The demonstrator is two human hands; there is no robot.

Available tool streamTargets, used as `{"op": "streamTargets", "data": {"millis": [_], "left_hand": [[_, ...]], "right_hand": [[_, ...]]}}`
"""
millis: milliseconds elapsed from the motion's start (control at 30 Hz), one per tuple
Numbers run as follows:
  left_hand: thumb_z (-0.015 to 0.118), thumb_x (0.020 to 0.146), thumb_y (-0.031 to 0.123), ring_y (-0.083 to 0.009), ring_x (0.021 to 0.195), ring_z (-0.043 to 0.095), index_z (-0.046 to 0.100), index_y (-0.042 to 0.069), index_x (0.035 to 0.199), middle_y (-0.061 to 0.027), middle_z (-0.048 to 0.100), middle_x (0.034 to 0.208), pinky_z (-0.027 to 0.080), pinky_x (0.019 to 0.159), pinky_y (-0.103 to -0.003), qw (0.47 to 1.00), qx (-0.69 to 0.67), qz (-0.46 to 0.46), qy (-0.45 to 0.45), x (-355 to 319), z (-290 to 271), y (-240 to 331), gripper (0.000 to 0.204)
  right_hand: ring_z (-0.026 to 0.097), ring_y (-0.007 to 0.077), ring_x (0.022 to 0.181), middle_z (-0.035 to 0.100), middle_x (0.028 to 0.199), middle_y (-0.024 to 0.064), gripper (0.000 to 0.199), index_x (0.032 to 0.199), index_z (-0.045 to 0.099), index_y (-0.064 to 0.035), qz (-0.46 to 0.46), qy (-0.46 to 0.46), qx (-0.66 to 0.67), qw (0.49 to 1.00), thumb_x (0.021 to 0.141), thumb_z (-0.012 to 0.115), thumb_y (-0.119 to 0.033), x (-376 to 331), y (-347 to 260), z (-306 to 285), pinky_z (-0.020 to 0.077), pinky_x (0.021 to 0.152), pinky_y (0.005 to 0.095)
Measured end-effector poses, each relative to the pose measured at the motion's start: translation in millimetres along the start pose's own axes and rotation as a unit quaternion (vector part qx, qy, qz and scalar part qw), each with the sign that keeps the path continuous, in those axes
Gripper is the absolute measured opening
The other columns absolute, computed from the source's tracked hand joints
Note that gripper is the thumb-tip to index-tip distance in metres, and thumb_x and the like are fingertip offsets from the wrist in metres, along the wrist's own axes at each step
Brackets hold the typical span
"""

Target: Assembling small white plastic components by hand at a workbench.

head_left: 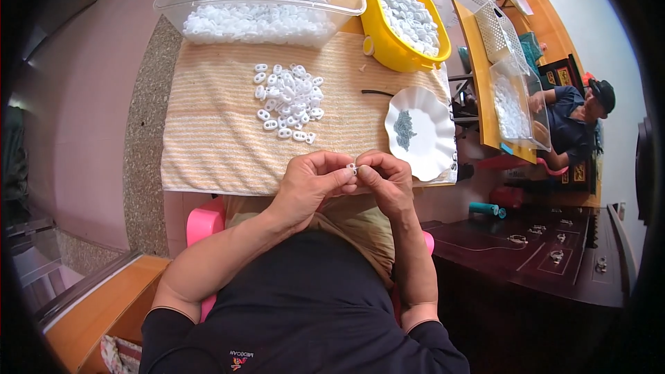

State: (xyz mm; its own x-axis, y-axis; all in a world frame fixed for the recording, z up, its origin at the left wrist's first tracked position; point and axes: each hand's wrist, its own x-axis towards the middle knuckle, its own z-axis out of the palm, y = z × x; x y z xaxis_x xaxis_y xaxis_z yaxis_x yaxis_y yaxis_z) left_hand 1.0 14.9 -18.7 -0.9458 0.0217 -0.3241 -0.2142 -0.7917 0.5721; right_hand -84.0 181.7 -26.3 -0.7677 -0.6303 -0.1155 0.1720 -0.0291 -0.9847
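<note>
Head view: both hands meet just in front of the body at the near edge of the bench. The left hand (pixel 310 183) and right hand (pixel 386 181) have their fingertips pinched together on one small white plastic oval piece (pixel 352 167), held between them above the lap; what exactly the fingers do to it is too small to tell. Ahead on the striped beige cloth (pixel 208 138) covering the bench lies a loose pile of the same white oval pieces (pixel 287 102), well apart from the hands. Right of it sits a white scalloped plate (pixel 422 131) with a small heap of tiny grey parts (pixel 404 129) in its middle, and a thin dark stick (pixel 377 92) lies just beyond the plate. At the far edge stand a clear plastic tub (pixel 173 7) and a yellow plastic bucket (pixel 377 34), both well loaded with white pieces. Judgement: work is mid-run, one piece in hand, the pile on the cloth plus plenty of bulk stock remaining; which container holds finished pieces cannot be told. Another person sits at a separate bench at far right.
</note>
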Motion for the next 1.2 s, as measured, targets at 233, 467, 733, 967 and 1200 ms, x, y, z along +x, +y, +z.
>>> {"op": "streamTargets", "data": {"millis": [233, 467, 733, 967, 1200], "left_hand": [[0.063, 0.088, 0.004, -0.0123, 0.077, 0.065, 0.062, -0.002, 0.104, -0.0088, 0.067, 0.092, 0.055, 0.071, -0.024, 1.0, 0.002, 0.001, 0.0, -1.0, 0.3, 0.6, 0.017], [0.063, 0.087, 0.002, -0.0128, 0.077, 0.065, 0.063, -0.003, 0.103, -0.0089, 0.067, 0.091, 0.055, 0.072, -0.024, 1.0, 0.009, 0.001, 0.013, -1.5, -0.6, -2.5, 0.016], [0.064, 0.087, 0.001, -0.0126, 0.077, 0.065, 0.063, -0.003, 0.102, -0.0087, 0.067, 0.09, 0.055, 0.071, -0.024, 0.999, 0.028, 0.015, 0.034, -2.2, -0.1, -7.2, 0.016], [0.065, 0.086, 0.002, -0.0118, 0.076, 0.065, 0.063, -0.002, 0.101, -0.0081, 0.067, 0.09, 0.055, 0.07, -0.023, 0.999, 0.032, 0.022, 0.028, -3.6, 0.6, -7.4, 0.015], [0.064, 0.087, 0.003, -0.0108, 0.077, 0.064, 0.064, -0.002, 0.102, -0.0077, 0.067, 0.092, 0.054, 0.071, -0.023, 0.997, 0.062, 0.036, 0.017, -3.4, -1.0, -8.6, 0.016]], "right_hand": [[0.06, 0.0097, 0.083, 0.063, 0.093, 0.0045, 0.009, 0.093, 0.064, 0.0029, -0.03, -0.008, -0.03, 0.999, 0.087, 0.065, -0.004, 0.9, 0.4, -0.6, 0.0493, 0.076, 0.023], [0.06, 0.0096, 0.081, 0.062, 0.09, 0.0047, 0.009, 0.091, 0.064, 0.0035, -0.034, -0.01, -0.051, 0.998, 0.088, 0.064, -0.005, -0.2, -2.6, 3.5, 0.0497, 0.073, 0.0225], [0.06, 0.01, 0.079, 0.063, 0.087, 0.0054, 0.009, 0.09, 0.063, 0.0037, -0.011, -0.006, -0.087, 0.996, 0.09, 0.061, -0.005, -2.9, -8.9, 8.7, 0.0502, 0.071, 0.0222], [0.061, 0.0081, 0.073, 0.066, 0.078, 0.0044, 0.01, 0.088, 0.065, 0.0025, 0.046, 0.033, -0.107, 0.993, 0.088, 0.06, -0.007, -4.8, -8.9, 10.9, 0.0506, 0.068, 0.0213], [0.06, 0.0072, 0.07, 0.066, 0.073, 0.0032, 0.013, 0.087, 0.064, 0.0021, 0.03, 0.043, -0.161, 0.986, 0.087, 0.06, -0.01, -4.6, -8.9, 13.3, 0.0494, 0.066, 0.0219]]}}
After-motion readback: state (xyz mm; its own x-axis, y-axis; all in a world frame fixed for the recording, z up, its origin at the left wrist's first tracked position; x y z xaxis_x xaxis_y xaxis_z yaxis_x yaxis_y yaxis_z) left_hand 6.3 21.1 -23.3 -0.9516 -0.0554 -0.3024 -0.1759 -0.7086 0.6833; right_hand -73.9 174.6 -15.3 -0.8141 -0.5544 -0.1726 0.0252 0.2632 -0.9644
